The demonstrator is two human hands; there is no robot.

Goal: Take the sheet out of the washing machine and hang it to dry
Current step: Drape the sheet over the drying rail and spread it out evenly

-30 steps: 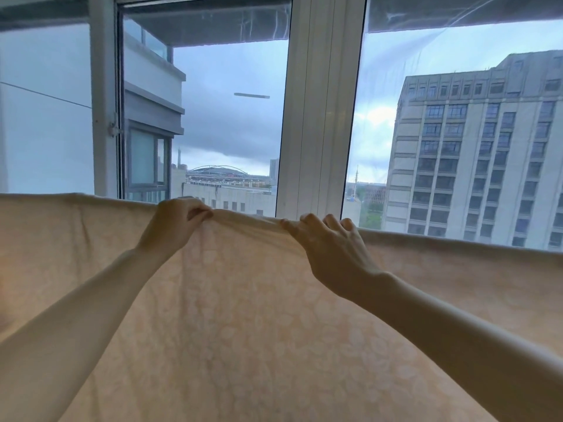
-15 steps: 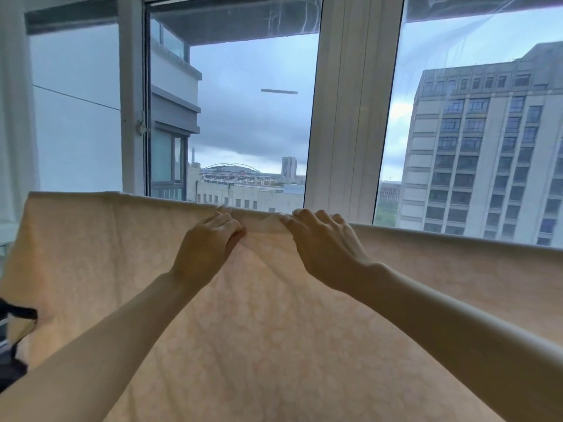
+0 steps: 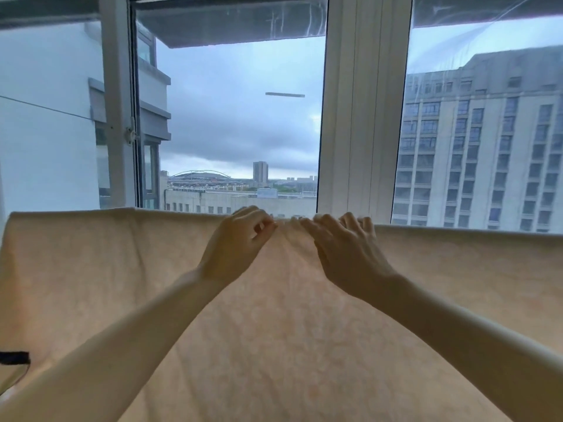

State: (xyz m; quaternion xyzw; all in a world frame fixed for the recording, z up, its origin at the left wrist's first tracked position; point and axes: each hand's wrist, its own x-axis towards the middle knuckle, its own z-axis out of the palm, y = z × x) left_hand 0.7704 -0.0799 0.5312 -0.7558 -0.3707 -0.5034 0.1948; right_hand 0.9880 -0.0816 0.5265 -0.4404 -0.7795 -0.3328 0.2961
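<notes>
A pale peach sheet [image 3: 122, 284] with a faint flower pattern hangs across the whole view, folded over a hidden line or rail just below the window. Its left end shows at the far left. My left hand [image 3: 240, 239] pinches the top fold between thumb and fingertips, near the middle. My right hand [image 3: 347, 251] is a short gap to the right, its fingers curled over the same top edge and a little blurred. The cloth between the two hands is slightly puckered. The washing machine is out of view.
Behind the sheet is a window with a wide white frame post [image 3: 362, 117] and an open pane on the left [image 3: 122, 117]. Outside are tall buildings and a grey sky. A dark strap-like thing [image 3: 13, 357] shows at the lower left edge.
My left hand has slid right along the top fold and now sits close to my right hand. The right hand has stayed at the edge. The sheet's left end has come into view.
</notes>
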